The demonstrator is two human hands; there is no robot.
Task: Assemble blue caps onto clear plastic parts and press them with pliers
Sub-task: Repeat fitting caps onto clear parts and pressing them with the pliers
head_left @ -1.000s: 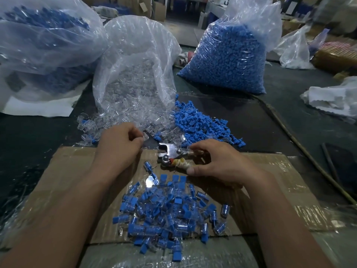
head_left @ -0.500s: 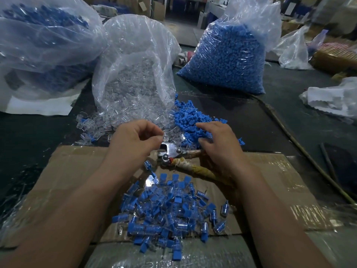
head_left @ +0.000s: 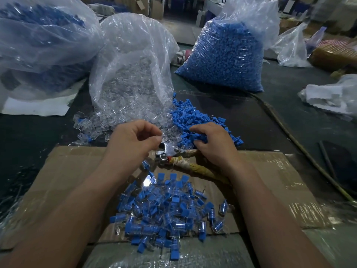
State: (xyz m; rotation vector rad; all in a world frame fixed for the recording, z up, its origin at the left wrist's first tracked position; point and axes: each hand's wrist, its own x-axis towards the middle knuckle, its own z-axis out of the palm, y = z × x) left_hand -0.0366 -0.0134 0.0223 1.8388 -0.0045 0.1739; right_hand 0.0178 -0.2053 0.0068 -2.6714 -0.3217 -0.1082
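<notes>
Blue caps (head_left: 193, 120) lie loose in a heap on the dark counter (head_left: 260, 122), just beside the clear plastic parts (head_left: 123, 117) that spill from the mouth of an open clear bag (head_left: 133, 55). The right hand (head_left: 214, 146) sits on the near edge of the blue heap with its fingers bent down into it. Whether a cap is caught between them cannot be told. The left hand (head_left: 133, 142) is at the near edge of the clear spill, fingers curled and thumb drawn against the forefinger. Whether it pinches a clear part is too small and glassy to make out.

The two hands are apart, and the pliers (head_left: 170, 151) lie between them on a sheet of taped cardboard (head_left: 67, 171) — metal head toward the left hand, tape-wrapped handles passing back under the right wrist. Nearer the person, on the same cardboard, lies a pile of assembled pieces (head_left: 166, 215) — clear bodies with blue caps on them. Farther back, a full bag of blue caps (head_left: 228, 55) stands to the right, and another bulging bag (head_left: 38, 35) with blue contents stands at the left.
</notes>
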